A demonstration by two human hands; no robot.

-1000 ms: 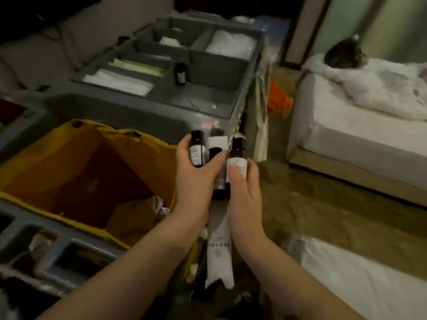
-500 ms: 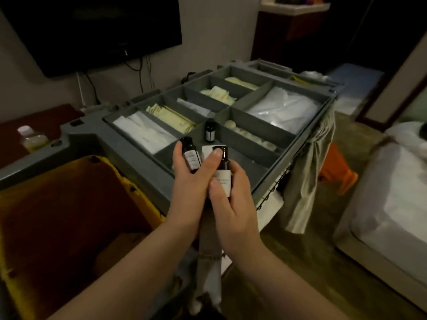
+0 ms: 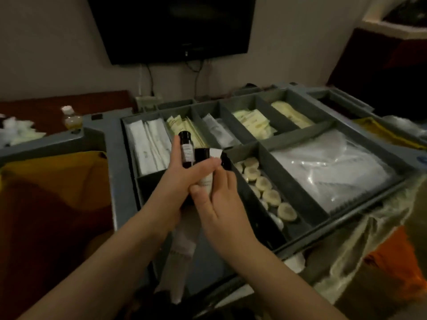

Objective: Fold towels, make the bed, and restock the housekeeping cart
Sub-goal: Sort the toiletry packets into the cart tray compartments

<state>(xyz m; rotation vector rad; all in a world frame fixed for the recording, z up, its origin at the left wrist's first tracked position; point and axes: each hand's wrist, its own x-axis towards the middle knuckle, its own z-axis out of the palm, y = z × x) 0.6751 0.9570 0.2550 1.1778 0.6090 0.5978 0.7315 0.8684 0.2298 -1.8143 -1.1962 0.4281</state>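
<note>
In the centre of the frame both hands hold a small bunch of toiletries just over the front left compartment of the cart tray (image 3: 307, 234). The left hand (image 3: 180, 183) is closed around the small dark bottles (image 3: 186, 147), with the thumb laid across their front. The right hand (image 3: 221, 204) pinches the white tube (image 3: 206, 181) from the right side. A long white packet (image 3: 182, 248) hangs down under the hands. I judge the bottles to be light, stiff and smooth, so several in one hand can easily slip or knock together. It seems safer to take each one around the body, below the cap, and set them down one at a time. The tube looks softer and would give when squeezed. The tray is grey hard plastic with dividers: paper packets (image 3: 147, 144) in the upper compartments, round soaps (image 3: 265, 188) right of the hands, and plastic bags (image 3: 323, 172) further right. A yellow laundry bag (image 3: 57, 181) hangs at the left, and a television (image 3: 171, 26) is on the wall at the top.
</note>
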